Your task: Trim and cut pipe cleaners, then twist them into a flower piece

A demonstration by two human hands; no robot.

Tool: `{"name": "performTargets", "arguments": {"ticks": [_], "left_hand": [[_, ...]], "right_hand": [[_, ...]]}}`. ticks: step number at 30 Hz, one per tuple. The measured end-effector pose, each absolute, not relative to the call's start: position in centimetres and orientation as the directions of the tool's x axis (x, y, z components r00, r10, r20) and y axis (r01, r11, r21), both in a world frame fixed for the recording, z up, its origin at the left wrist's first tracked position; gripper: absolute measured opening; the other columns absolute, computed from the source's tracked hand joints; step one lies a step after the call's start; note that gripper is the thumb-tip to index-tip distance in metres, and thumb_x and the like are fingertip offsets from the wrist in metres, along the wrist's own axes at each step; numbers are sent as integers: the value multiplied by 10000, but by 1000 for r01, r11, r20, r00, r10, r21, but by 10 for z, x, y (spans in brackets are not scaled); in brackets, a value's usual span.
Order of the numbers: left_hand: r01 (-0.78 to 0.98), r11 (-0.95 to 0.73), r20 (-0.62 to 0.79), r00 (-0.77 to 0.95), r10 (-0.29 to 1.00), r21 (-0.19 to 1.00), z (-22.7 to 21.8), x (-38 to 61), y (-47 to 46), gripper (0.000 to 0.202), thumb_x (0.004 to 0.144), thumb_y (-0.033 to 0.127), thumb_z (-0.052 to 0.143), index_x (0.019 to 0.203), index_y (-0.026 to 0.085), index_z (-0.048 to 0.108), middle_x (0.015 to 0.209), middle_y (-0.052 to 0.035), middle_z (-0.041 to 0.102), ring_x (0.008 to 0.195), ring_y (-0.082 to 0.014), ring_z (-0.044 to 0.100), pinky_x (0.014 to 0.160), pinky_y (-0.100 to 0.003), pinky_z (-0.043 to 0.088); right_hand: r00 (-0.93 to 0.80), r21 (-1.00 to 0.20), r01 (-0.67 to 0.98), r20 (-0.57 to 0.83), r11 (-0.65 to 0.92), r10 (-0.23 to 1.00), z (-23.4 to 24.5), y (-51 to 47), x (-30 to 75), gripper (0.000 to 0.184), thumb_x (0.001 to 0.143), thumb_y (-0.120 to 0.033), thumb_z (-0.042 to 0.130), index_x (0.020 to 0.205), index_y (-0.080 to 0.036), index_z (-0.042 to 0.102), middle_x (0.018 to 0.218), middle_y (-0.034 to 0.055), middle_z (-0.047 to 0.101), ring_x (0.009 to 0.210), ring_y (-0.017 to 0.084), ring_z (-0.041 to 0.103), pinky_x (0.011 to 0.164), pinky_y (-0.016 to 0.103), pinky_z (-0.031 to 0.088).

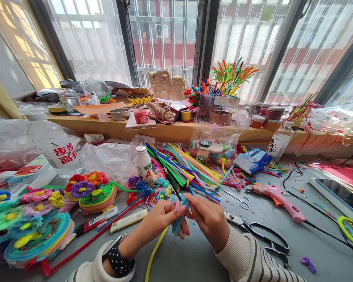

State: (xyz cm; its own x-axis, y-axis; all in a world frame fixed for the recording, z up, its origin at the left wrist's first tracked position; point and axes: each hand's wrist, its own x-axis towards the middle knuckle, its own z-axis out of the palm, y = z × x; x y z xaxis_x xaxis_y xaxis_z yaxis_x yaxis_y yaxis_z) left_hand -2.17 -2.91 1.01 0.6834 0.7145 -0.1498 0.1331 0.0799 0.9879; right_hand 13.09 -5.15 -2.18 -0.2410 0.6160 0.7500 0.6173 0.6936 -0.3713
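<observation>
Light blue pipe cleaners (177, 225), bent into folds, are held between my two hands above the middle of the table. My left hand (164, 217) is closed around their lower part, with a bit of pink beside the thumb. At the top, my right hand (207, 219) pinches the blue fuzzy strands; its fingertips partly hide them. A yellow pipe cleaner (155, 250) runs down the table below my left hand. Just beyond my hands are small fuzzy flowers (161, 188) and a pile of loose coloured pipe cleaners (191, 166).
Large scissors (255, 231), small scissors (238, 199) and a pink glue gun (279, 199) with its cord lie right. Round flower-topped pieces (98, 196) and a water bottle (54, 145) stand left. A white bottle (143, 161) and a glass jar (203, 152) stand behind.
</observation>
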Motion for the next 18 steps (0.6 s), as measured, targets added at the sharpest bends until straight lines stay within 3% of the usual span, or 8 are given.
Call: {"name": "performTargets", "arguments": {"ticks": [4, 12, 18], "left_hand": [[150, 105, -178, 661, 729, 983, 8, -22, -28, 372, 747, 396, 401, 734, 87, 609, 569, -65, 648, 474, -133, 579, 498, -228, 444], [183, 80, -178, 626, 759, 980, 3, -23, -22, 290, 672, 370, 517, 554, 108, 560, 530, -45, 635, 449, -113, 564, 466, -201, 431], [217, 109, -215, 560, 800, 970, 5, -23, -21, 282, 639, 385, 547, 581, 110, 563, 451, -5, 587, 398, -101, 529, 423, -198, 409]], "right_hand": [[-141, -444, 644, 731, 622, 667, -19, -50, 134, 259, 812, -145, 384, 1016, -126, 542, 708, 62, 641, 609, 142, 600, 552, 225, 479], [21, -549, 653, 701, 521, 713, -18, -43, 142, 256, 800, -175, 402, 982, -110, 570, 710, 57, 643, 514, 119, 579, 562, 217, 475], [85, -586, 670, 671, 456, 737, -13, -41, 147, 264, 802, -202, 399, 965, -111, 585, 596, 32, 629, 451, 112, 555, 537, 221, 465]]}}
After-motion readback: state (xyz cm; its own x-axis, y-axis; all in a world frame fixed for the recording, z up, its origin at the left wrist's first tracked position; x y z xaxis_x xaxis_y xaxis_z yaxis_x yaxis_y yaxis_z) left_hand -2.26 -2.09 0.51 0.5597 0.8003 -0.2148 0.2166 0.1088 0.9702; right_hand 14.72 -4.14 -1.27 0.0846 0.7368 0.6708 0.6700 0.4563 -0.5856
